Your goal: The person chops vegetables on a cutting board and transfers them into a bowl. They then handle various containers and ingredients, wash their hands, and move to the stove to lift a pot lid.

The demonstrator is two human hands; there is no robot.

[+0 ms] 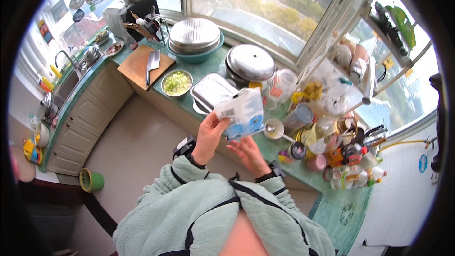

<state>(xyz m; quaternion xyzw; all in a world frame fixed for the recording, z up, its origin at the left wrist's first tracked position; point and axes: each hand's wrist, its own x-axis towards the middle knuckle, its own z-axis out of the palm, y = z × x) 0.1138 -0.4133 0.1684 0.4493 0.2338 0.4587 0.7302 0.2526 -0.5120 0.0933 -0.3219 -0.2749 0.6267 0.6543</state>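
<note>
My left hand (210, 137) grips a white and blue plastic packet (244, 114) by its left side, thumb on the front, holding it up over the counter's edge. Just below the packet's lower edge is my right hand (250, 155), its fingers apart; whether the fingertips touch the packet I cannot tell. Behind the packet stands a rectangular white container with a metallic-looking lid (213, 91). To the packet's right is a small white bowl (273, 129) with a spoon in it. A metal bowl of chopped green vegetables (177, 83) sits farther left.
On the left, a cleaver (152, 62) lies on a wooden cutting board (135, 66). Lidded metal pans (251, 62) stand near the window. Bottles and jars (327, 135) crowd the counter's right side under a white rack (327, 61). A green bin (92, 180) is on the floor.
</note>
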